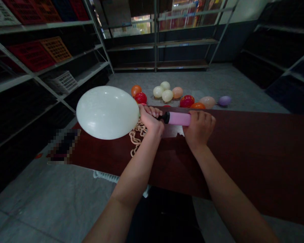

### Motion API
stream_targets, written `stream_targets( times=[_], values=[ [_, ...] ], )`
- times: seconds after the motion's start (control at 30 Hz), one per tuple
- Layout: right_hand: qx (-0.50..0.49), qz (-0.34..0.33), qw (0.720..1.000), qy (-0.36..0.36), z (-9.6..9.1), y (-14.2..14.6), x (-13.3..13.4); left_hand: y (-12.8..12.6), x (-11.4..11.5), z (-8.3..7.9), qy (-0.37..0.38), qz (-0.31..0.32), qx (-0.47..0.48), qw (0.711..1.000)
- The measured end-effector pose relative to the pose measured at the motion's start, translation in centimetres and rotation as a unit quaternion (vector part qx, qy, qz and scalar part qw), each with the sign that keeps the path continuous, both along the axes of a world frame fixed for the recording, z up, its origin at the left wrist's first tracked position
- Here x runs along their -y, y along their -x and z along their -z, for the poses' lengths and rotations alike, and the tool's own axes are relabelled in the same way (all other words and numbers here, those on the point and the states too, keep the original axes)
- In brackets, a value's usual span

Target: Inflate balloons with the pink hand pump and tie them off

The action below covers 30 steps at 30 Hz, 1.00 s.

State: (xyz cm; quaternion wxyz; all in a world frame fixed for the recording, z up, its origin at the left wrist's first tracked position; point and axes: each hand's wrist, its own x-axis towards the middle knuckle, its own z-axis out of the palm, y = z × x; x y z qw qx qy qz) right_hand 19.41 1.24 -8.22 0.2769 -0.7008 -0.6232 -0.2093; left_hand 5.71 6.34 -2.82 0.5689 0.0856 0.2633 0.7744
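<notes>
A large, blown-up white balloon (pixel 107 112) sits at the left, its neck toward my left hand (pixel 151 116). That hand is closed around the neck where it meets the black nozzle end of a hand balloon pump (pixel 179 118). The exact join is hidden by my fingers. My right hand (pixel 200 127) wraps round the far end of the pump's pink barrel, which lies level above the table. Below my left hand, beige wavy strips (pixel 136 138) lie on the dark red-brown table (pixel 238 152).
Beyond the table, blown-up balloons rest on the floor: several white (pixel 158 91), red (pixel 141 98), orange (pixel 136 90), peach (pixel 207 102) and a purple balloon (pixel 224 100). Shelves with crates (pixel 56 49) stand left; metal racks (pixel 155 44) stand behind. A blurred-out object (pixel 64 145) lies at the table's left end.
</notes>
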Motion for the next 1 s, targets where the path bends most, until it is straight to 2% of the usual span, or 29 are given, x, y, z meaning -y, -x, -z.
stream_targets(
  times=[0.3,0.53,0.63,0.73,0.9,1.0],
  values=[
    [0.041,-0.04,0.997,0.044,0.7,-1.0,-0.9,1.3,-0.8,0.0,-0.022,-0.021,0.002,1.0],
    [0.024,-0.009,0.999,0.032,1.5,-4.0,-1.7,2.3,-1.8,-0.5,-0.007,-0.05,0.0,0.999],
    [0.001,0.008,1.0,0.004,1.7,-5.3,-1.8,3.2,-2.2,-1.9,-0.013,-0.052,-0.027,0.998],
    [-0.004,0.013,1.0,-0.013,1.5,-5.6,-1.7,4.5,-2.5,-4.3,-0.016,-0.054,-0.057,0.997],
    [-0.026,-0.009,1.0,-0.006,0.8,-3.6,-1.4,6.7,-3.3,-8.7,-0.041,-0.058,-0.086,0.994],
    [-0.036,-0.028,0.999,0.006,0.4,-2.3,-0.9,7.0,-3.9,-10.3,-0.049,-0.046,-0.106,0.992]
  ],
)
